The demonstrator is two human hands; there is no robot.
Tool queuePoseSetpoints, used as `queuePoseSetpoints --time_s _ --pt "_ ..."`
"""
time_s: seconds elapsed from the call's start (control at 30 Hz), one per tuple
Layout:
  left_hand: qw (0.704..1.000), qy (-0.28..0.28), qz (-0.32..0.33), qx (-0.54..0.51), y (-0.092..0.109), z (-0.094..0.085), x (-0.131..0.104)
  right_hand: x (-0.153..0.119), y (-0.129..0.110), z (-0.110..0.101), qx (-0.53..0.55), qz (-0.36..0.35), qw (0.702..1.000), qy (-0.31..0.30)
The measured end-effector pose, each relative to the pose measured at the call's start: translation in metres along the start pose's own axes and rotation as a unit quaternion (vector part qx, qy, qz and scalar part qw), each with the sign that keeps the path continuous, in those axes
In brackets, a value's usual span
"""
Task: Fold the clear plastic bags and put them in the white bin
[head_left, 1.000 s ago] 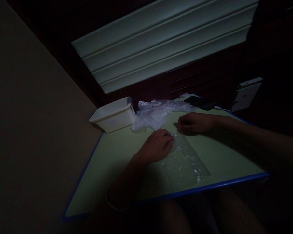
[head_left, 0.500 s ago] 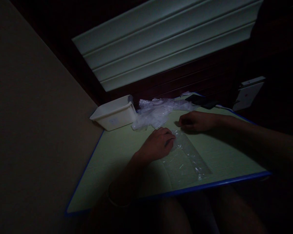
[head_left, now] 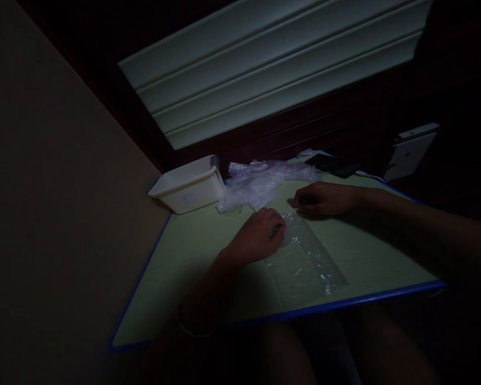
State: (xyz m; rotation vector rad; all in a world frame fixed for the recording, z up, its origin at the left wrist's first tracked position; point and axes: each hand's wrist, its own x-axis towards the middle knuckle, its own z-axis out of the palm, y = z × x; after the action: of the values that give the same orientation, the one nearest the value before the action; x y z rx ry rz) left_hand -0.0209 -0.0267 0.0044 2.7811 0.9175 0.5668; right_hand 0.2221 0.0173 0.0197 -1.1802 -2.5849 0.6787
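Left hand [head_left: 258, 235] half curled over a clear plastic bag [head_left: 300, 267], finger grip unclear, right hand [head_left: 320, 198] loosely curled near it, hold also unclear

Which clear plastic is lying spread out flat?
The sheet by the left hand, reaching toward the blue edge; the heap beside the white bin is crumpled.

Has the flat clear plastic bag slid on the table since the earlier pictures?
No: against the table's blue front edge, the clear plastic bag shows no visible shift either way.
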Motion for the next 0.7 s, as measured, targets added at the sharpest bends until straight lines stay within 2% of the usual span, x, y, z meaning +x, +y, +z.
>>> queuePoseSetpoints --time_s 0.37,0.53,0.7 --pt "0.999 0.003 -0.021 -0.033 0.001 0.000 0.002 0.001 0.001 0.001 0.002 0.000 1.000 -0.001" --pt "0.994 0.015 -0.071 -0.081 -0.004 0.001 0.000 0.001 0.001 0.000 0.004 -0.002 1.000 -0.004" --pt "0.988 0.059 -0.103 -0.094 -0.009 0.000 0.000 0.000 -0.002 -0.001 -0.002 0.004 1.000 -0.003"
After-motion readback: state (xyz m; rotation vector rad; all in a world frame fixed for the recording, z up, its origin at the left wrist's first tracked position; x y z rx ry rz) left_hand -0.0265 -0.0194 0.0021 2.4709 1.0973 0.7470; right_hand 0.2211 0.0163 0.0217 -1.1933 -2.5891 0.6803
